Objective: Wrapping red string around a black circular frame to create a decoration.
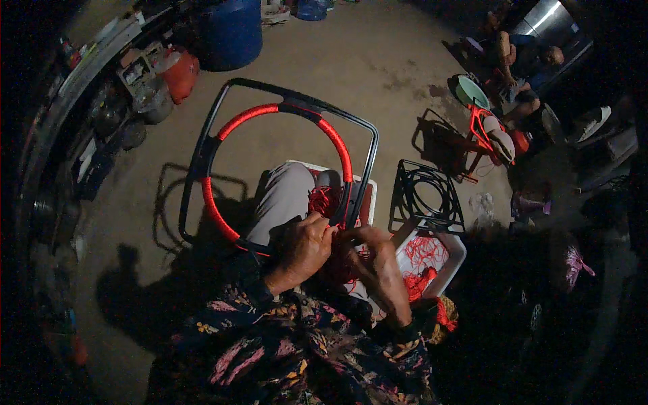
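A black metal frame, roughly square with a ring inside it, stands tilted over my lap. Shiny red cord covers several stretches of the ring; bare black parts show between them. My left hand is closed at the ring's lower right, thumb and fingers pressed together on the frame. Just right of it is my right hand, its fingers bent near the same spot; motion blur and shadow hide whether it holds cord. A loose bundle of red cord shows beyond my hands, by my grey trouser leg.
To my right, a white plastic box holds loose red cord. Beyond it lie black metal frames and a red stool. Another person sits far right by a green basin. A blue barrel stands far left.
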`<move>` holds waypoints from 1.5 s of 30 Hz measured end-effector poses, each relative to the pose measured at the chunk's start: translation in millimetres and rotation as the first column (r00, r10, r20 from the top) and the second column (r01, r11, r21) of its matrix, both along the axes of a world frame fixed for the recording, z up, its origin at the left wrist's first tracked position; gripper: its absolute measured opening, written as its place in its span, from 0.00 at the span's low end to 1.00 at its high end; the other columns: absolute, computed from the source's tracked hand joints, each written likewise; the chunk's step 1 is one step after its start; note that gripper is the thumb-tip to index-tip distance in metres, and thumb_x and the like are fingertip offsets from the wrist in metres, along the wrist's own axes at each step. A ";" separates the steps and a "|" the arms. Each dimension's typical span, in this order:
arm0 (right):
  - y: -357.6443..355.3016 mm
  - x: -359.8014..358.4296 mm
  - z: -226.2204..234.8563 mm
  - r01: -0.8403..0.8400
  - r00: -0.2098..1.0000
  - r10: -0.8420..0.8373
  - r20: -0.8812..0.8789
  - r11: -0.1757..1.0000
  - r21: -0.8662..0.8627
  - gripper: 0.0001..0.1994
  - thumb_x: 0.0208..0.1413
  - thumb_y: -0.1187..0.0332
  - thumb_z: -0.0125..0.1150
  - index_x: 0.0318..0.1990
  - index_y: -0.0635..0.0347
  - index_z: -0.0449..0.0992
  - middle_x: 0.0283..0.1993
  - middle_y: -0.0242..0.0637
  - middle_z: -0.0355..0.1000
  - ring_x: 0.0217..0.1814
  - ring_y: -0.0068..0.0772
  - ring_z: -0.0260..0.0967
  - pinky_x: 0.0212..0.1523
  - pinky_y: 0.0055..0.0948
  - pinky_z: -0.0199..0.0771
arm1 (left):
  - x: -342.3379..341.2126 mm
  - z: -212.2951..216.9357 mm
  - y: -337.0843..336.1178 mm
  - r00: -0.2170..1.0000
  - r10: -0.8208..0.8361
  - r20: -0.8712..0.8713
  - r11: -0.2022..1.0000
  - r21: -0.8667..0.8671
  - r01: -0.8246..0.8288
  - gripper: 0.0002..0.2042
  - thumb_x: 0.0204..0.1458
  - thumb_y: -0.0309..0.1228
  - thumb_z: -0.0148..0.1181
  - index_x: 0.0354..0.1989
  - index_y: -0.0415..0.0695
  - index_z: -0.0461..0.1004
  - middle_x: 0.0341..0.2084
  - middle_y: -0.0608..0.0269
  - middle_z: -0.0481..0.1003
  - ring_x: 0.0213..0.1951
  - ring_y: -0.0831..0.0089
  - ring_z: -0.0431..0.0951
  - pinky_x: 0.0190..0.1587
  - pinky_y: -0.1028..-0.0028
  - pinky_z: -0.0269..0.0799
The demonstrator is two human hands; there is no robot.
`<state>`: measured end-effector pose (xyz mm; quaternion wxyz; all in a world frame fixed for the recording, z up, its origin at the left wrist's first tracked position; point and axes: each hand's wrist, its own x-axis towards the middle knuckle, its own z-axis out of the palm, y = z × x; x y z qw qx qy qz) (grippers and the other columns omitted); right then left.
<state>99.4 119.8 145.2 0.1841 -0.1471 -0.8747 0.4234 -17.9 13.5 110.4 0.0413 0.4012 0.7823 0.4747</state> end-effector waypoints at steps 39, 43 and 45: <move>23.7 -110.4 -27.9 -0.187 0.960 0.090 0.264 0.910 0.369 0.15 0.50 0.62 0.62 0.42 0.60 0.71 0.44 0.40 0.67 0.44 0.47 0.68 0.43 0.38 0.69 | 29.0 24.6 -16.2 0.990 -0.108 0.089 0.965 -0.230 0.126 0.08 0.33 0.30 0.59 0.17 0.37 0.72 0.20 0.43 0.73 0.24 0.47 0.74 0.29 0.53 0.68; 30.5 -109.0 17.8 -0.100 0.992 0.041 -0.117 0.822 -0.560 0.13 0.55 0.61 0.58 0.44 0.59 0.72 0.36 0.35 0.71 0.35 0.31 0.69 0.35 0.31 0.71 | 32.4 -12.3 -17.6 0.987 -0.058 0.148 0.977 -0.196 0.087 0.07 0.33 0.27 0.58 0.18 0.36 0.71 0.24 0.40 0.73 0.25 0.46 0.73 0.29 0.53 0.68; 53.9 -91.4 67.7 -0.082 0.989 -0.021 -0.143 0.734 -0.674 0.12 0.56 0.60 0.56 0.41 0.58 0.72 0.34 0.33 0.71 0.33 0.26 0.68 0.33 0.27 0.70 | 30.8 -31.0 -20.1 0.988 -0.093 -0.121 0.982 -0.177 0.071 0.06 0.34 0.26 0.57 0.19 0.36 0.70 0.25 0.41 0.72 0.25 0.46 0.71 0.29 0.54 0.68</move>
